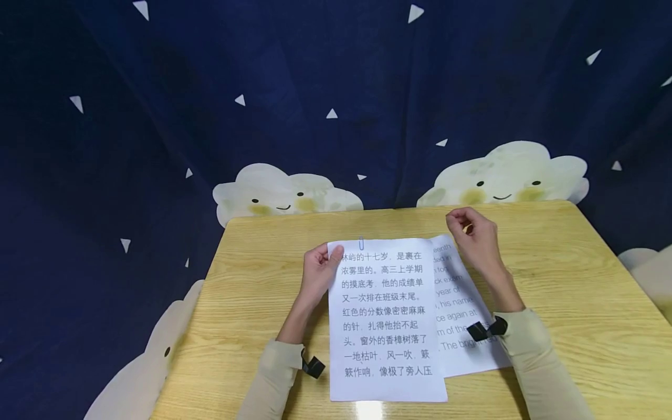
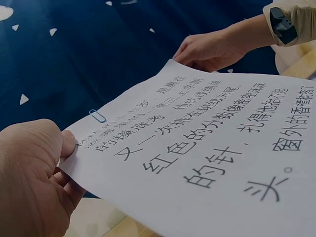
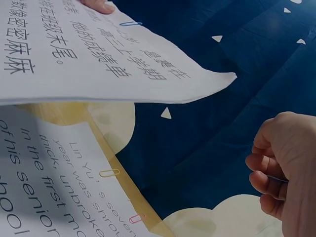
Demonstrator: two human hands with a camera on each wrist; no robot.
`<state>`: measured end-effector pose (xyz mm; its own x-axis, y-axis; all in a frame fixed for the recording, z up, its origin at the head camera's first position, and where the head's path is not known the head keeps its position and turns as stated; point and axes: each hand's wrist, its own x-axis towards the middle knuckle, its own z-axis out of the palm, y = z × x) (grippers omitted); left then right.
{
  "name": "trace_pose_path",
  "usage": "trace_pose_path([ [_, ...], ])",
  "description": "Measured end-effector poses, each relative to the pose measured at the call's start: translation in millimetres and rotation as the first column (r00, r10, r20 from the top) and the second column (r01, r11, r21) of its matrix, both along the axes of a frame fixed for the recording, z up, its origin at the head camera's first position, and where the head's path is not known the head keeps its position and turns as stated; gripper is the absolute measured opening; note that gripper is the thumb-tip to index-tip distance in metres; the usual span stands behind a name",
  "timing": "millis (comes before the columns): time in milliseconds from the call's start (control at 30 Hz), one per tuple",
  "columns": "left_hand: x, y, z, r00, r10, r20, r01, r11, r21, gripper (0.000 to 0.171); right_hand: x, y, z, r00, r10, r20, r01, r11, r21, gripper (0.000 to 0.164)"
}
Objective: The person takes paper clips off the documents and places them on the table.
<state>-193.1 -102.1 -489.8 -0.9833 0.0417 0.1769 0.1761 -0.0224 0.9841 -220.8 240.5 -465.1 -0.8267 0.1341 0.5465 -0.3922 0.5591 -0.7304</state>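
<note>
Nearest the camera is the Chinese page point(image 1: 387, 321) – lifted off the table at its far end, over the left part of the English page point(image 1: 462, 326). You pinch its top left corner in your left hand point(image 1: 317, 271), thumb on the printed face, fingers beneath. Can't tell if it's one sheet or several. The blue paper clip point(image 2: 98, 116) sits on its top edge, just beside your thumb; the far right corner bends upward, free.

Your right hand point(image 1: 478, 239) hangs beyond that corner, apart from both pages, fingers curled in – can't tell whether they hold anything small. The English page has a yellow paper clip point(image 3: 109, 173) and a pink paper clip point(image 3: 137, 218) along its top edge.

Step in hand looks like handling the clipped pages, the Chinese one held up for work along its top edge. Next move probably calls for a steady left pinch and the right fingers brought in to the blue clip, without creasing the corner.

Farther out: wooden table point(image 1: 252, 280), then a dark blue curtain point(image 1: 315, 70) behind.
</note>
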Motion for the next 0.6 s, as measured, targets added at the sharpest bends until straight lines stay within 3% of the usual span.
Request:
trace_pose_path([
  [367, -0.5, -1, 0.7, 1.0, -0.016, -0.006, 0.016, 1.0, 0.003, 0.024, 1.8, -15, -0.8, 0.993, 0.112, -0.031, -0.112, 0.994, 0.008, 0.008],
  [600, -0.5, 0, 0.2, 1.0, -0.01, -0.01, 0.01, 1.0, 0.004, 0.024, 4.0, -20, 0.9, 0.991, 0.127, -0.037, -0.126, 0.992, 0.029, 0.008],
])
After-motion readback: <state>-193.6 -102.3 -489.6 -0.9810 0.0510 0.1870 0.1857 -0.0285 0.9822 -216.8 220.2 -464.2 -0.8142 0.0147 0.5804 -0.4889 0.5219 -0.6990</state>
